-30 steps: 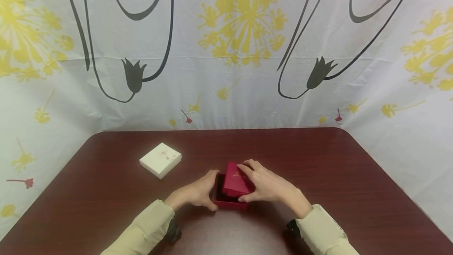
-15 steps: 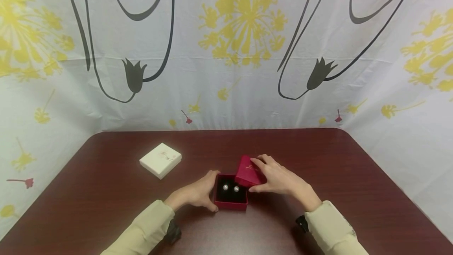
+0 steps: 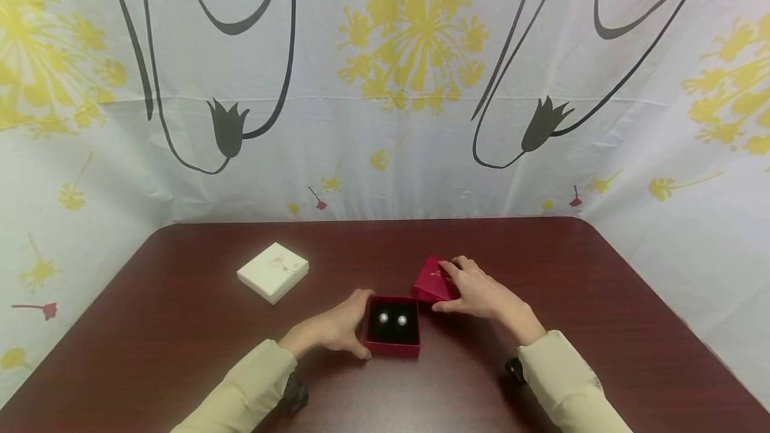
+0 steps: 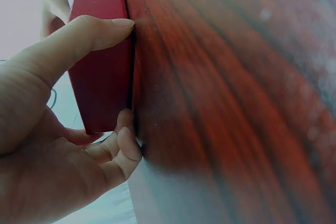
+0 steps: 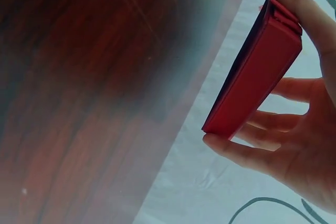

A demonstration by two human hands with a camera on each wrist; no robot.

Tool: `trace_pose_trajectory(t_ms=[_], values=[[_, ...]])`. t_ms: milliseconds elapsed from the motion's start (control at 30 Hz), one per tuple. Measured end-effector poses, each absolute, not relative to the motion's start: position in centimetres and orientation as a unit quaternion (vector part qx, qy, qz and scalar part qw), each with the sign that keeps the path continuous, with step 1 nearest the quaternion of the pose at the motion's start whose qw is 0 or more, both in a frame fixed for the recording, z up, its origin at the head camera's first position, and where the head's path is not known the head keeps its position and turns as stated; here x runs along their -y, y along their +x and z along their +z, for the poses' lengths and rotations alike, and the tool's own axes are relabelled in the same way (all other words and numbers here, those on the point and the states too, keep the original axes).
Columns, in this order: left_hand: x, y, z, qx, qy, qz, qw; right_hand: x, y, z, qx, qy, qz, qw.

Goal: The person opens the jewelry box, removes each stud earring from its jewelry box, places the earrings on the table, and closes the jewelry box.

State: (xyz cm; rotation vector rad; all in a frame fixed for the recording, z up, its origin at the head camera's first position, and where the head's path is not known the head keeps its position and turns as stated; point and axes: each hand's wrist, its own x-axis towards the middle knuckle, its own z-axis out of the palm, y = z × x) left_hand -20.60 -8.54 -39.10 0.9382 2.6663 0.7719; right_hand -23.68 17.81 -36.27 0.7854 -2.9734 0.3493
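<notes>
A small red jewellery box (image 3: pixel 392 350) stands uncovered on the table, and two pearl earrings (image 3: pixel 402 320) sit in its black lining. My left hand (image 3: pixel 337 323) holds the box at its left side; in the left wrist view the thumb lies along a red side wall (image 4: pixel 102 87), with fingers at another edge. To the right and slightly behind, my right hand (image 3: pixel 481 291) grips the red lid (image 3: pixel 428 280), which is tilted. The right wrist view has the lid (image 5: pixel 254 74) between thumb and fingertips, off the tabletop. The lid's inside is hidden.
A white box (image 3: pixel 273 271) with a flower print lies at the back left of the dark reddish-brown table (image 3: pixel 541 252). Behind the table and along both sides hangs a white curtain (image 3: pixel 385 186) with yellow and grey flowers.
My right hand has lifted the lid off the box and carried it right and back, uncovering the earrings. My left hand and the box have stayed in place.
</notes>
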Motion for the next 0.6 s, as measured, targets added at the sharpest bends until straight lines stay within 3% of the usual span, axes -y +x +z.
trace_pose_trajectory(t_ms=[600], values=[[8.6, -20.5, -39.0, -0.905, 0.315, 0.265, 0.107, -16.6, -25.6, -37.2, 0.971, 0.217, 0.092, -0.037]])
